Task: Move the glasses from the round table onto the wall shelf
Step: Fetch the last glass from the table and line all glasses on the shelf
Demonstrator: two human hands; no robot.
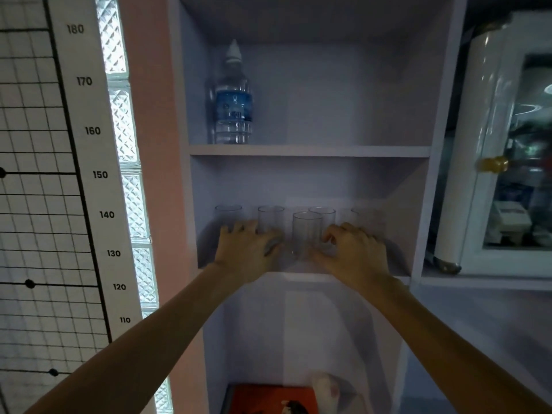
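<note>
While both arms reached into the pale lilac wall shelf (309, 151), five clear empty drinking glasses (307, 231) stood upright in its middle compartment. Left hand (249, 249) and right hand (354, 251) flanked the front glass, fingers curled; grip unclear. A clear plastic water bottle (233, 100) occupied the compartment above, with room beside it.

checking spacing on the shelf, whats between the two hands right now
In the head view, one clear drinking glass stands upright on the pale wall shelf between the left hand and the right hand, in front of the back row.
</note>
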